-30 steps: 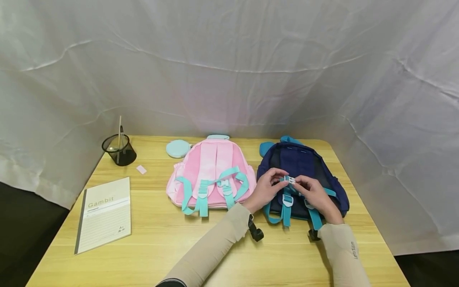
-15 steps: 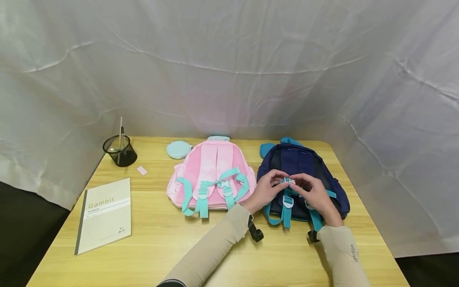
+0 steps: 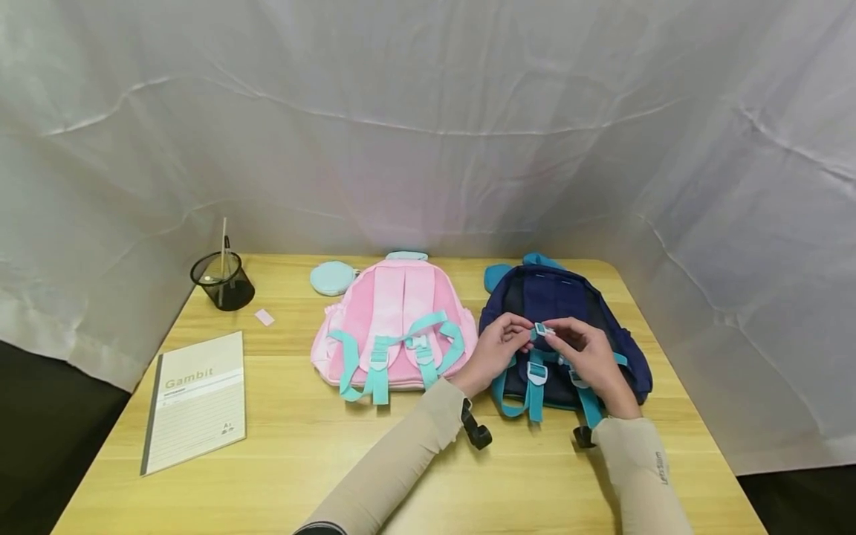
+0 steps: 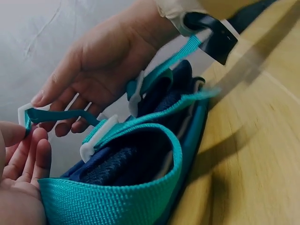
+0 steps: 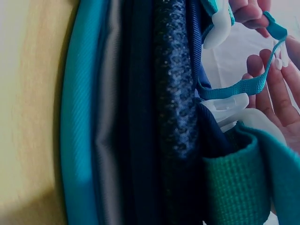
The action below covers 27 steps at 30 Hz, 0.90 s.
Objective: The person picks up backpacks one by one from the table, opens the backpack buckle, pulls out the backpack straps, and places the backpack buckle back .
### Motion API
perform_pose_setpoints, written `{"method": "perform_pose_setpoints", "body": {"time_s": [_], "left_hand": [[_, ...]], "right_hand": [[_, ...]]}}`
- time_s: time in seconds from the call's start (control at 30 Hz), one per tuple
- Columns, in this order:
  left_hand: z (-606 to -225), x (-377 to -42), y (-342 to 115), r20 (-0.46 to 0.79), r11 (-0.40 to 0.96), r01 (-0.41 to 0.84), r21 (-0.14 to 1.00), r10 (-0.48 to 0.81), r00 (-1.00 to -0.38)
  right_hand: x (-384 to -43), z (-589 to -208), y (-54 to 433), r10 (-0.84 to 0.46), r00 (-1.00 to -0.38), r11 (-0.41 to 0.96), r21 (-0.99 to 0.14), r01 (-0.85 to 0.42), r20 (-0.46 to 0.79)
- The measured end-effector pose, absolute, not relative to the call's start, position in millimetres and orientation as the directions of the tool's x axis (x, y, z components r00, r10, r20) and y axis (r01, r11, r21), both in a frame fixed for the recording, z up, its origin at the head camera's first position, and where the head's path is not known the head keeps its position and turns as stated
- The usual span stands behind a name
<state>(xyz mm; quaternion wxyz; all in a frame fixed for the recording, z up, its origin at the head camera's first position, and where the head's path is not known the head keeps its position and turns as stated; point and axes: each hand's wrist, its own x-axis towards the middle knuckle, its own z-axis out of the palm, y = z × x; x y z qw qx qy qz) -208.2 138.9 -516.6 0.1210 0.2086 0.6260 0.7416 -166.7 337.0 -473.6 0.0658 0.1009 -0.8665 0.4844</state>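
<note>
A navy backpack [image 3: 555,297] with turquoise straps [image 3: 535,401] lies back-side up on the right of the table. Above its middle, both hands meet at a small white plastic buckle [image 3: 542,329]. My left hand [image 3: 495,353] pinches the thin turquoise webbing beside the buckle, thumb against fingers. From the other side, my right hand [image 3: 591,364] pinches the buckle with thumb and fingertips. In the left wrist view the webbing [image 4: 61,115] runs from the buckle towards the bag. Another white plastic fitting [image 5: 227,105] shows against the bag in the right wrist view.
Left of the navy bag lies a pink backpack [image 3: 388,297], with a round light-blue pouch [image 3: 332,278] at its side. A mesh pen cup [image 3: 230,286], a small pink piece [image 3: 264,316] and a notebook [image 3: 197,401] lie further left. White cloth [image 3: 428,148] hangs behind.
The hands have drawn slightly apart, after their fingertips nearly met half a second ago. Between them the white buckle has turned and tilted. Both bags stay in place.
</note>
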Motion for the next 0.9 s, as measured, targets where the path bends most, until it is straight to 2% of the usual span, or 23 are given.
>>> {"method": "perform_pose_setpoints", "body": {"time_s": [0.9], "left_hand": [[-516.3, -212.9, 140.0, 0.117, -0.288, -0.027, 0.957, 0.470, -0.875]], "right_hand": [[-175.6, -487.1, 343.9, -0.162, -0.960, 0.503, -0.818, -0.278, 0.227]]}}
